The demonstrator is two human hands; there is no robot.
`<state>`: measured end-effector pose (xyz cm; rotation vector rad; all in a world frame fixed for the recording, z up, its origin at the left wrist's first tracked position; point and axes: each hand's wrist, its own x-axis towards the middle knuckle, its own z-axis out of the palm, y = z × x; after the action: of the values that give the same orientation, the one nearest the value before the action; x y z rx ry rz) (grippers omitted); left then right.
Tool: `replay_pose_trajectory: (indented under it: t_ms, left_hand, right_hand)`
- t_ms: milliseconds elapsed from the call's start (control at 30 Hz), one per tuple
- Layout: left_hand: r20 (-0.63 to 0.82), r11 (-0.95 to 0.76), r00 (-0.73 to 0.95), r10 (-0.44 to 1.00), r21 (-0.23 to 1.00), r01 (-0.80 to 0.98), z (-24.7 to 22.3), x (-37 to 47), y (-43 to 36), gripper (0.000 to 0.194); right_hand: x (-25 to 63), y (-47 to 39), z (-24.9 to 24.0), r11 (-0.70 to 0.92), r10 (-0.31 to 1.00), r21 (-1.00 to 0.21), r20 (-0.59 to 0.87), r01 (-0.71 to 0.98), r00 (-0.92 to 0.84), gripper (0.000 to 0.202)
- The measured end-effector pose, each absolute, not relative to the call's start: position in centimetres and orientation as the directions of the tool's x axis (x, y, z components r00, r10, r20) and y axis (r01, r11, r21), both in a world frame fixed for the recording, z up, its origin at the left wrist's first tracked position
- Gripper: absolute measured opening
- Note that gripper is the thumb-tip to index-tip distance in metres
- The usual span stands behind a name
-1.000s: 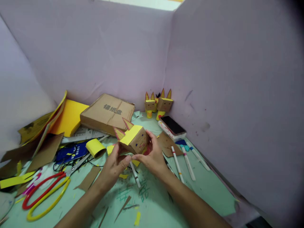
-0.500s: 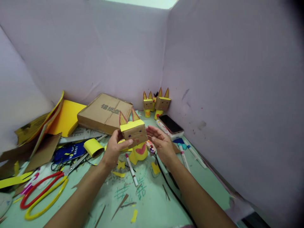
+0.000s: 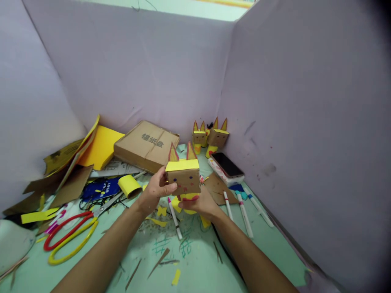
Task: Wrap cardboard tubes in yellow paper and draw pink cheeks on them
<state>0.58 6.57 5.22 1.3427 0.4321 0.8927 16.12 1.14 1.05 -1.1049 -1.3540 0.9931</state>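
Note:
A cardboard figure (image 3: 183,180) with a box head, yellow top, two pointed ears and a drawn face is held upright at the centre. My left hand (image 3: 157,190) grips the left side of its head, thumb across the front. Lower down, my right hand (image 3: 200,203) is closed round the yellow body, which it mostly covers. Just below lies a marker with a pink tip (image 3: 175,219), beside small yellow paper scraps (image 3: 161,211).
Big red-and-yellow scissors (image 3: 73,236) and a yellow paper tube (image 3: 130,186) lie left. Behind are a flat cardboard box (image 3: 146,144) and similar figures (image 3: 217,138). A phone (image 3: 227,164) and several markers (image 3: 245,215) are on the right.
My right hand has gone from open beside the figure to closed round its body. The figure's face has turned more squarely to the camera. The whole view has shifted slightly.

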Motion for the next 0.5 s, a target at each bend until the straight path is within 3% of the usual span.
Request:
replay_pose_trajectory:
  t_ms: [100,233,500]
  left_hand:
    - [0.244,-0.024,0.631,0.737,0.942,-0.336,5.1,0.8,6.3,0.068]
    - [0.289,-0.018,0.597,0.749,0.908,-0.418,5.1,1.4,5.4,0.063]
    - [0.219,0.132,0.484,0.847,0.795,-0.592,5.6,2.9,2.4,0.063]
  right_hand:
    - [16.0,1.1,0.9,0.232,0.971,-0.967,0.236,0.11,0.026,0.018]
    - [15.7,1.0,0.3,0.245,0.964,-0.96,0.256,0.137,0.072,0.025]
    - [14.7,0.4,0.4,0.304,0.942,-0.943,0.319,0.134,0.108,0.032]
